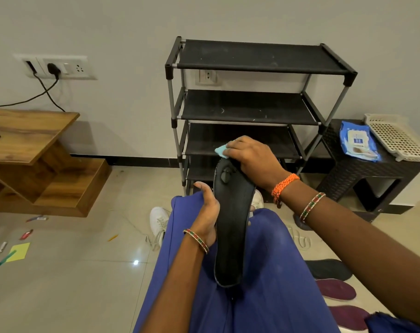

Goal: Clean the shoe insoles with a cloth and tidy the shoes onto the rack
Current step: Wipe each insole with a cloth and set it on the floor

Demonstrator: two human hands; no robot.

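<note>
A long black insole [231, 227] stands lengthwise over my blue-clad lap, toe end pointing away. My left hand [207, 212] grips its left edge at mid-length. My right hand [252, 157] presses a light blue cloth [221, 150] onto the insole's far tip. Behind them stands the black shoe rack [252, 106] against the wall, its upper shelves bare. A white shoe [158, 222] lies on the floor left of my knee, and another white shoe [258, 199] peeks out to the right of the insole.
Another black insole [329, 269] and two maroon insoles [336, 289] lie on the floor at right. A dark stool [372, 174] holds a blue wipes pack [357, 143] and a white basket [396, 138]. A wooden table [31, 145] stands left; small items litter the floor [14, 251].
</note>
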